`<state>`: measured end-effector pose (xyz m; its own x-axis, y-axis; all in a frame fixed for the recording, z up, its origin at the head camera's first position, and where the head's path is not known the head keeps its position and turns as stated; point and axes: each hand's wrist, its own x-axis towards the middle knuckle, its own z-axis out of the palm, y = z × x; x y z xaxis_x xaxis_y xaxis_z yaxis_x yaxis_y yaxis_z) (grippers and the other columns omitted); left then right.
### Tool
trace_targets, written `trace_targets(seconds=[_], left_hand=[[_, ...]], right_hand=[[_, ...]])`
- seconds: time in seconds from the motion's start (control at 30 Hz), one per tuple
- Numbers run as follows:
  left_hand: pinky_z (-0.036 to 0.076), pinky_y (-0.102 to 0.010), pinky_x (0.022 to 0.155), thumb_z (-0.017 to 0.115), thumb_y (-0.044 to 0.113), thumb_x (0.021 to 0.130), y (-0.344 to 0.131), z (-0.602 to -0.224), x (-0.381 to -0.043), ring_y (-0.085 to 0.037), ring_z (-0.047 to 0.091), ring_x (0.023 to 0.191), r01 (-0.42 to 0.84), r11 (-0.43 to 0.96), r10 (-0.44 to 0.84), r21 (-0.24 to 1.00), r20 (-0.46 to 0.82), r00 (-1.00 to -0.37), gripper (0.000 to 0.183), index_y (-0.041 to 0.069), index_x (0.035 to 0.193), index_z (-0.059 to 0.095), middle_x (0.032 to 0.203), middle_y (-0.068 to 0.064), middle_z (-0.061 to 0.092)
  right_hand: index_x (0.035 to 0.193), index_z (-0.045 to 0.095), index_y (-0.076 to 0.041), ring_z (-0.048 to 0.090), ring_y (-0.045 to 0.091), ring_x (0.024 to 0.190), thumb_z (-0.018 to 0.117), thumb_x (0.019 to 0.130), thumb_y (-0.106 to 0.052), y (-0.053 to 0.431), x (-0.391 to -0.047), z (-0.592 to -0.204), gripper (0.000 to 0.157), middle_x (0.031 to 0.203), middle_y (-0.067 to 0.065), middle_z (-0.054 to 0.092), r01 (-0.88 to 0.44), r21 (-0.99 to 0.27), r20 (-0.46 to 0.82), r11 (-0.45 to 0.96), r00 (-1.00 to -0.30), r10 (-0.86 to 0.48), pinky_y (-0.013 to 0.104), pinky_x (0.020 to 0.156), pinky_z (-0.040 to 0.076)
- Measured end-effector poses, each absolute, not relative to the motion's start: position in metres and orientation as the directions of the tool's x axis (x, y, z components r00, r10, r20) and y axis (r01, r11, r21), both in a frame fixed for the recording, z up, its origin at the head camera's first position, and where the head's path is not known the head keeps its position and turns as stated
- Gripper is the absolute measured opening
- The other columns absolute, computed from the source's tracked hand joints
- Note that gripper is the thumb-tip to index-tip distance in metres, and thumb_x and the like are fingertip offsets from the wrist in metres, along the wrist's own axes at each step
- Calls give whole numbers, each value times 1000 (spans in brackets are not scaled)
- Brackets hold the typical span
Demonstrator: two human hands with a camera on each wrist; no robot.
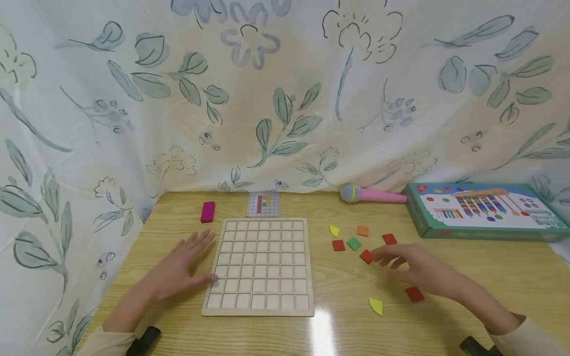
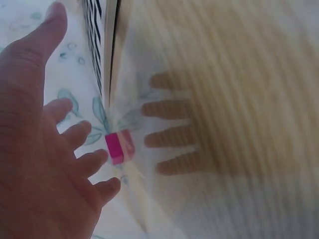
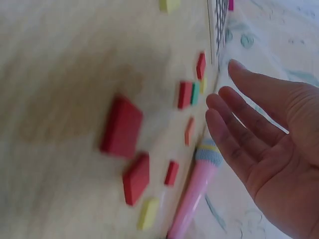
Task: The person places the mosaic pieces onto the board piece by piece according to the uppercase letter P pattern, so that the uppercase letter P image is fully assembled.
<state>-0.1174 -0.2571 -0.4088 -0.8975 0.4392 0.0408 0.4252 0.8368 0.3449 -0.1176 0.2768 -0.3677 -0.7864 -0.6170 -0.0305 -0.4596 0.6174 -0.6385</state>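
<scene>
A wooden grid board with square cells lies flat on the table. My left hand is spread beside its left edge, the thumb tip overlapping that edge in the head view; whether it touches cannot be told. On the right, my right hand hovers over scattered tiles with loosely bent fingers and holds nothing. Nearest its fingertips is a red square tile. Other red tiles, a green tile, an orange tile and a yellow quarter-circle tile lie around. The right wrist view shows another red tile below the hand.
A pattern card touches or nearly touches the board's far edge. Left of it sits a magenta block. A pink toy microphone and a green-edged toy box stand along the floral curtain at the back.
</scene>
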Motion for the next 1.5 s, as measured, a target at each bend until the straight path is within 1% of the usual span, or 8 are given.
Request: trace_targets(seconds=[0.1, 0.27, 0.5, 0.67, 0.87, 1.0, 1.3, 1.5], left_hand=[[17, -63, 114, 65, 63, 83, -254, -410, -114, -46, 22, 143, 452, 824, 467, 342, 42, -883, 97, 7, 154, 31, 159, -16, 26], [18, -63, 114, 65, 64, 82, -250, -409, -109, -46, 24, 142, 467, 810, 492, 356, 22, -870, 96, 7, 153, 33, 157, -15, 29], [19, -63, 114, 68, 67, 76, -249, -409, -106, -47, 24, 142, 449, 801, 496, 395, -19, -868, 100, 8, 151, 38, 157, -13, 32], [18, -63, 114, 69, 71, 71, -248, -411, -106, -47, 21, 143, 441, 803, 495, 402, -38, -868, 105, 9, 150, 39, 158, -11, 31], [17, -62, 115, 69, 75, 67, -249, -411, -106, -46, 19, 144, 426, 817, 488, 388, -70, -870, 112, 9, 151, 37, 159, -10, 29], [18, -62, 115, 69, 76, 65, -249, -410, -107, -46, 20, 144, 434, 817, 495, 380, -75, -866, 114, 8, 151, 37, 159, -11, 29], [18, -66, 113, 72, 75, 60, -252, -406, -109, -51, 18, 142, 454, 797, 529, 398, -95, -844, 122, 4, 151, 35, 158, -16, 28], [15, -66, 113, 73, 75, 55, -253, -406, -109, -52, 15, 143, 451, 792, 537, 412, -118, -836, 127, 3, 151, 34, 159, -17, 26]], right_hand=[[123, 64, -4, 64, 14, 92, 72, 87, -8, 269, -112, -374, 37, 106, -1, 68, -443, -691, -58, 571, -754, -655, 27, 77, 56], [121, 66, -5, 61, 6, 89, 79, 82, -26, 261, -106, -388, 46, 103, -5, 69, -381, -769, -117, 514, -706, -698, 25, 72, 56], [120, 65, -7, 61, 8, 91, 80, 80, -30, 256, -100, -400, 49, 104, -4, 66, -366, -833, -99, 415, -639, -763, 23, 80, 55], [119, 66, -14, 57, 6, 90, 80, 81, -27, 256, -96, -399, 43, 101, -11, 62, -402, -781, -117, 478, -658, -744, 23, 79, 54], [114, 67, -16, 59, 5, 94, 79, 82, -21, 255, -93, -401, 35, 106, -11, 64, -431, -741, -108, 514, -680, -725, 25, 81, 55], [110, 68, -20, 59, 3, 91, 80, 81, -16, 254, -92, -401, 32, 106, -12, 66, -459, -696, -96, 553, -703, -705, 24, 77, 55], [113, 68, -14, 56, 3, 85, 80, 80, -14, 253, -94, -400, 35, 100, -11, 64, -377, -734, -137, 566, -733, -666, 22, 72, 53], [111, 69, -14, 54, 2, 78, 77, 83, -13, 250, -96, -402, 29, 87, -13, 61, -417, -732, -82, 539, -731, -677, 22, 67, 53]])
